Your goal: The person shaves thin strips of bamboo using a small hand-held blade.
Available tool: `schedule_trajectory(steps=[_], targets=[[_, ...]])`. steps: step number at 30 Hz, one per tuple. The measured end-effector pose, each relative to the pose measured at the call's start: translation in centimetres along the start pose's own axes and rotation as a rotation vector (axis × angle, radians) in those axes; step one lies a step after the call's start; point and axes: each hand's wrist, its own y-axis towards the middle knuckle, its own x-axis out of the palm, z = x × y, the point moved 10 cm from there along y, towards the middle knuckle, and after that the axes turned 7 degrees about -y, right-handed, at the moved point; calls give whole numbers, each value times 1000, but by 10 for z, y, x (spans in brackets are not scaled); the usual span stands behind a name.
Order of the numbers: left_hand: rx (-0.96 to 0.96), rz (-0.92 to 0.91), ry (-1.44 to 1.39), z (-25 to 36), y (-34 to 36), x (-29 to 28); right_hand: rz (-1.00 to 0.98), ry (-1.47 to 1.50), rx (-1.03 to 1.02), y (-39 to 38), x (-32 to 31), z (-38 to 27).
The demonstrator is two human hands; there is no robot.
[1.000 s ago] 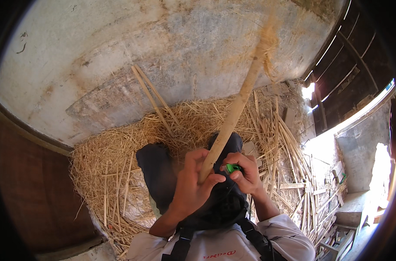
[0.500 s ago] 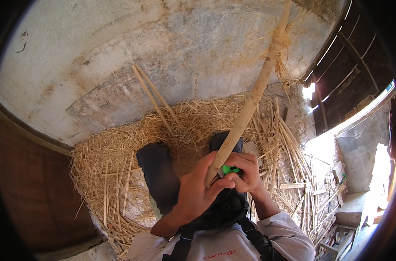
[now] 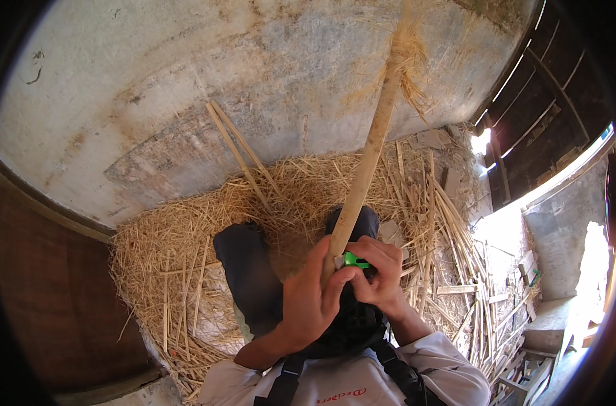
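A long pale wooden pole (image 3: pixel 370 159) rises from my hands toward the far wall, with a tuft of frayed fibres (image 3: pixel 408 64) around its upper part. Its lower end sits in my left hand (image 3: pixel 306 294), whose fingers are closed around it. My right hand (image 3: pixel 381 272) grips a green and black utility knife (image 3: pixel 355 260). The knife's short metal blade lies against the right side of the pole, close to my left thumb. My fingers partly cover the knife's body and the pole's lower end.
Straw and shavings (image 3: pixel 179 223) cover the floor around my knees. Two thin sticks (image 3: pixel 237 152) lean on the concrete wall (image 3: pixel 267 81). Split strips (image 3: pixel 457 250) lie piled at the right, before a dark slatted panel (image 3: pixel 545 88). A brown board (image 3: pixel 58 291) stands at the left.
The pole's upper part has swung left, its fibre tuft moving with it, so it stands more upright. My right hand and the knife have shifted slightly; both grips stay closed.
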Motion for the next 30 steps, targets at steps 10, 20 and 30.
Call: schedule_trajectory(steps=[10, 20, 30], targets=[[-131, -95, -347, -17, 2, 6, 3, 173, 106, -7, 9, 14], [-427, -375, -907, -23, -1, 31, -6, 720, 345, -26, 10, 50], [-96, -271, -766, -59, 18, 43, 55, 399, 508, 13, 2, 44]])
